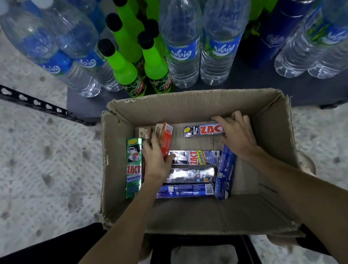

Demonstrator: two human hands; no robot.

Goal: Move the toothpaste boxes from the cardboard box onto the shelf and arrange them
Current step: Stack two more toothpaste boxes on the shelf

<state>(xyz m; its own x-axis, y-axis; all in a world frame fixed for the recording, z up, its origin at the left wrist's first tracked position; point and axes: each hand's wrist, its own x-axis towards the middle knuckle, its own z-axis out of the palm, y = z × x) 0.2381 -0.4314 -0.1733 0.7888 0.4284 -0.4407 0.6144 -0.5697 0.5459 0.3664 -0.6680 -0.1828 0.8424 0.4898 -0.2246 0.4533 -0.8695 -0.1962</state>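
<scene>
Toothpaste boxes lying inside the open cardboard box (187, 105), none seen on the shelf (295, 87).

Green ZACT Whitening box (134, 167) leaning upright along the left wall. Red-orange box (166, 140) standing tilted near the far left corner, a brownish box (143, 133) just left of it. Silver ZACT box (202, 129) lying crosswise at the far side, right of centre. Silver ZACT Smokers box (195, 157) lying crosswise in the middle, a second silver box (189, 175) touching its near edge, a blue box (185, 190) lying nearest. Another blue box (226, 171) lying lengthwise at the right end of these three, tilted.

Left hand (155, 158) reaching in at the left, fingers curling round the red-orange box, thumb side resting by the Smokers box. Grip clamped on the red-orange box, as far as visible.

Right hand (236, 133) reaching in at the right, fingers curling over the right end of the far silver ZACT box, covering the last letters of the print. Grip closing on that box; underside contact not visible.

Cardboard box sitting on a black stool (203, 250), far rim touching the shelf edge. Shelf carrying clear water bottles (184, 48) with blue labels, green soda bottles (155, 67) with black caps between them, and a dark blue flask (281, 27) toward the right. Speckled floor (28, 162) showing on both sides. Black slotted shelf rail (20, 97) running off diagonally at the left.
</scene>
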